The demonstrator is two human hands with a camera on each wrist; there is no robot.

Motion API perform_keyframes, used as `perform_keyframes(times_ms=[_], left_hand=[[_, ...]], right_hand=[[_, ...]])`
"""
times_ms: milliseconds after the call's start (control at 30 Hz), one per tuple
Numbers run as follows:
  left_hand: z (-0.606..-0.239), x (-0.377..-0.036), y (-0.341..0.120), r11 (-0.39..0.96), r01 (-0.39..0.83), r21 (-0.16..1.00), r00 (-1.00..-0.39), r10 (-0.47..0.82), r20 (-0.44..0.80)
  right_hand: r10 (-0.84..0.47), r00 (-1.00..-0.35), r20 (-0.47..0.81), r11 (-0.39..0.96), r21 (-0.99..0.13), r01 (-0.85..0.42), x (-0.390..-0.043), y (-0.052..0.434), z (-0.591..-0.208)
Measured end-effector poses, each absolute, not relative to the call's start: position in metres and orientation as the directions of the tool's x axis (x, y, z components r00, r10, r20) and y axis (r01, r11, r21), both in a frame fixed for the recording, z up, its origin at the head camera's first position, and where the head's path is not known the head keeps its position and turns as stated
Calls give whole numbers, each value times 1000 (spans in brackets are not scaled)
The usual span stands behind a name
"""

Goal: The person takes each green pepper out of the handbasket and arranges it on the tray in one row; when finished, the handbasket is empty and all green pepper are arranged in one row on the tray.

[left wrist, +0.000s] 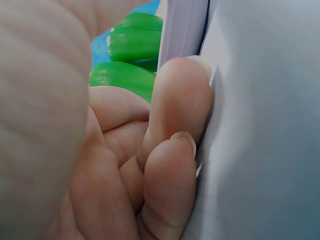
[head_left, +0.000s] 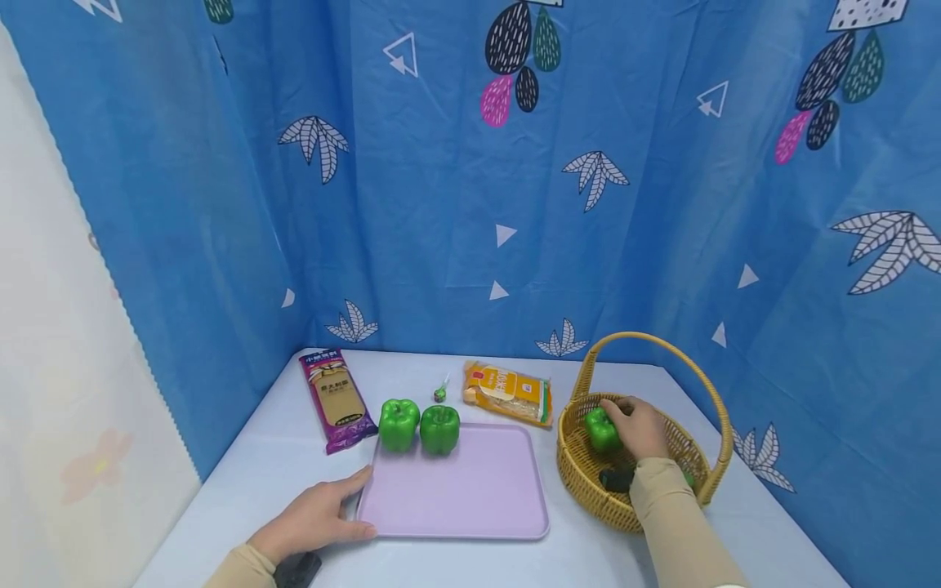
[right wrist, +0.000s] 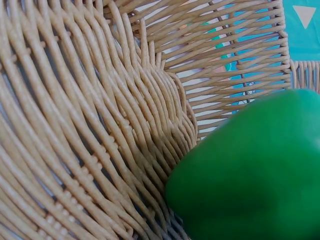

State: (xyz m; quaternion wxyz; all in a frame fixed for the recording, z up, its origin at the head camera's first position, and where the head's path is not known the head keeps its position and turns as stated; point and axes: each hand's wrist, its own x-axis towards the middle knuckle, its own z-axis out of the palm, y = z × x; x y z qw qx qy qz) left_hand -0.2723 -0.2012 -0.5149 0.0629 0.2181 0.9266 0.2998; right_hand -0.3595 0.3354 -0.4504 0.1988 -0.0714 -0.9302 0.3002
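My right hand (head_left: 641, 429) reaches into a wicker basket (head_left: 594, 496) and grips a green bell pepper (head_left: 602, 430) inside it. In the right wrist view this pepper (right wrist: 250, 172) lies close against the woven wall; the fingers are out of sight there. My left hand (head_left: 316, 516) rests at the left edge of a pale purple tray (head_left: 459, 494), thumb and index finger spread along its rim. Seen from the left wrist, relaxed fingers (left wrist: 172, 110) lie beside the tray's side. Two more green bell peppers, one (head_left: 399, 425) left of the other (head_left: 439, 430), stand at the tray's back left corner.
Behind the left hand lies a purple pasta packet (head_left: 336, 398). A small lollipop (head_left: 440, 393) and an orange noodle packet (head_left: 509, 392) lie behind the tray. The basket's tall handle (head_left: 650, 336) arches over the right hand. Another green thing (head_left: 689, 479) shows inside the basket.
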Motion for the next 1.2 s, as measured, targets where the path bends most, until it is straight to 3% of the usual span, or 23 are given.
perform_keyframes(times_ms=[333, 633, 833, 1200], left_hand=[[-510, -273, -202, 733, 365, 573, -900, 436, 15], [-510, -271, -201, 728, 363, 581, -899, 437, 15], [-512, -273, -199, 728, 357, 585, -899, 438, 5], [-516, -270, -199, 723, 353, 594, -900, 435, 6]], right_hand=[[277, -871, 407, 808, -589, -18, -360, 334, -451], [238, -925, 297, 816, -577, 25, -361, 337, -451], [141, -965, 223, 843, -537, -1, -362, 340, -455], [101, -978, 182, 833, -553, -16, -365, 336, -450]])
